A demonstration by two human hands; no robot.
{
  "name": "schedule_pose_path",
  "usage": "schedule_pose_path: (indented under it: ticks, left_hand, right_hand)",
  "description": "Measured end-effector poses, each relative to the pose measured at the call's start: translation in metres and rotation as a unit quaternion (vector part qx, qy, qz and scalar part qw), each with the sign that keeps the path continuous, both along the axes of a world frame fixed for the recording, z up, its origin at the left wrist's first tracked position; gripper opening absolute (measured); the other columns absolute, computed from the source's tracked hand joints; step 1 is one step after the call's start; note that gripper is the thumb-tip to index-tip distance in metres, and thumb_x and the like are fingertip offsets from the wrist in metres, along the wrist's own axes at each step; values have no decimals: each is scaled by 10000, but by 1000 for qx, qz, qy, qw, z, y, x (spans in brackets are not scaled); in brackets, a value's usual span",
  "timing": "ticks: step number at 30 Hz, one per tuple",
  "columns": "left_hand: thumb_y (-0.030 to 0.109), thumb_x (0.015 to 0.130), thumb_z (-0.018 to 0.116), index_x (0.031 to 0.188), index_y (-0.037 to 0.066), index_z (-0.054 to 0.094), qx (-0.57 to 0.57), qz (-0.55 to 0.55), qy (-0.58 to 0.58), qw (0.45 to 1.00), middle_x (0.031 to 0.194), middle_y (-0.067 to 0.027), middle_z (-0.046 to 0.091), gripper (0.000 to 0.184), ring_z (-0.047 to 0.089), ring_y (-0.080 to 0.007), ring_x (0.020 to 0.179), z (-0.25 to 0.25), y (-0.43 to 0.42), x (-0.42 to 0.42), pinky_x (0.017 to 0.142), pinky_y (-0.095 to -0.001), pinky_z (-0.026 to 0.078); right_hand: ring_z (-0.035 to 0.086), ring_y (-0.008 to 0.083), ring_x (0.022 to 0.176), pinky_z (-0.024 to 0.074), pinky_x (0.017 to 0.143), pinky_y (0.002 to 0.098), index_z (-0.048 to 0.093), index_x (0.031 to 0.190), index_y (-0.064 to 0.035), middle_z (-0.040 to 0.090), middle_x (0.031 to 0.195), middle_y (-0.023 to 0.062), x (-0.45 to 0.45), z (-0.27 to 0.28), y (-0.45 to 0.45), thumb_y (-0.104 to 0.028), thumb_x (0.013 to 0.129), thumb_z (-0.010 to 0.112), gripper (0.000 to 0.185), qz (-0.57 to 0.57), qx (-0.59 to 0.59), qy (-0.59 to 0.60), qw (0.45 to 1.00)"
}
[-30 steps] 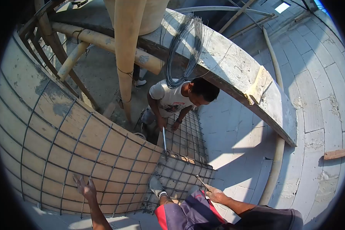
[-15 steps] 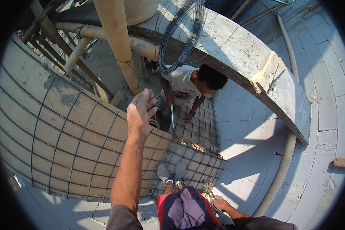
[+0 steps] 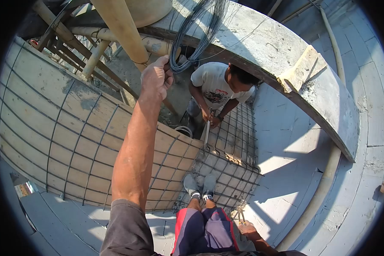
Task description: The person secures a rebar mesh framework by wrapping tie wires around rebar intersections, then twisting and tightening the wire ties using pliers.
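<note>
My left hand (image 3: 157, 77) is raised beside the bamboo post (image 3: 123, 34), its fingers curled in at the lower left edge of a hanging coil of thin tie wire (image 3: 184, 64). Thumb and forefinger meet the wire there; how many strands they hold is unclear. Low down, my right hand (image 3: 247, 229) is closed around a pair of pincers (image 3: 242, 216), whose jaws point up toward the rebar mesh. My feet stand on the rebar mesh (image 3: 226, 181) over a concrete step.
A co-worker (image 3: 219, 85) crouches below the curved concrete slab (image 3: 260, 47), both hands on a metal bar (image 3: 207, 130). Curved plywood formwork (image 3: 38, 115) with rebar lies left. A long pole (image 3: 324, 183) and a block wall (image 3: 354, 141) are right.
My left hand has moved up to the wire coil, and its fingers have curled in. The co-worker's hands have come together on the bar. My right hand still holds the pincers.
</note>
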State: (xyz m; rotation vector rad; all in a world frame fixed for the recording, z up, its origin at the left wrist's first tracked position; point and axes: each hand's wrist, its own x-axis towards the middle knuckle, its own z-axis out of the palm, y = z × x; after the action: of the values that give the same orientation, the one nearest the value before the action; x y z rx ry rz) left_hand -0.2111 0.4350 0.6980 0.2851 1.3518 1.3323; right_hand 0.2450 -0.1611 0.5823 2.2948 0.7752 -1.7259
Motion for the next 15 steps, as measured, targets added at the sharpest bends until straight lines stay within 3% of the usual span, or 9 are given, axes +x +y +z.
schedule_pose_path:
  ticks: [5,9,12,15]
  left_hand:
    - [269,917,687,874,121,663,3,-20,79,997,740,43,629,156,563,-62,607,9,-7,-2,515,-208,443]
    - [250,948,660,883,109,642,-11,-25,49,998,755,38,620,156,584,-77,632,9,-13,-8,529,-215,461]
    - [242,976,628,913,95,617,-20,-37,27,999,779,15,618,160,609,-103,674,12,-26,-14,559,-236,499]
    - [232,1002,590,956,75,591,-25,-50,-14,998,831,-23,631,163,642,-146,734,7,-42,-20,593,-271,550]
  right_hand:
    - [637,189,708,512,646,339,601,1225,-26,671,863,86,13,-11,-15,-320,923,602,422,-7,16,30,999]
    - [645,159,699,523,600,304,547,1292,-19,677,886,81,13,1,-3,-261,972,589,404,-88,29,107,990]
    - [661,159,706,529,564,289,504,1330,-15,676,895,79,-2,18,26,-222,991,585,406,-101,-9,82,991]
    - [691,208,740,558,574,338,490,1369,11,695,938,138,1,13,26,-151,980,577,430,-129,-26,72,989]
